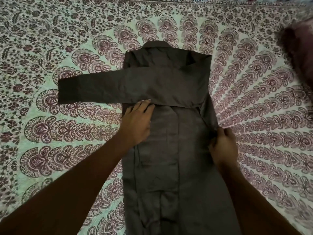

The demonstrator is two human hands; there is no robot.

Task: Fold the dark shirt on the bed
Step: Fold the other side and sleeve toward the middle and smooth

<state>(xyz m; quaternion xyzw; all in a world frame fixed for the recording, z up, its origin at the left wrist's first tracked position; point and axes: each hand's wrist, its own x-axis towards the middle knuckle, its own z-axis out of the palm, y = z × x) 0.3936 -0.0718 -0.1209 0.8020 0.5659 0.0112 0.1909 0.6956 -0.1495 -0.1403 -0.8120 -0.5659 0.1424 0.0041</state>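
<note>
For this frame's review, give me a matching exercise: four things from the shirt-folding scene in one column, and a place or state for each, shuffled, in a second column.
Column one
1. left hand
2. right hand
3. sleeve
4. collar

Column two
A. at the far end of the dark shirt
B. rests flat, fingers straight, on the shirt's body
C. grips the shirt's side edge
D. laid across the shirt, its end out over the bedspread

Pairs: 1-B, 2-C, 3-D, 4-A
</note>
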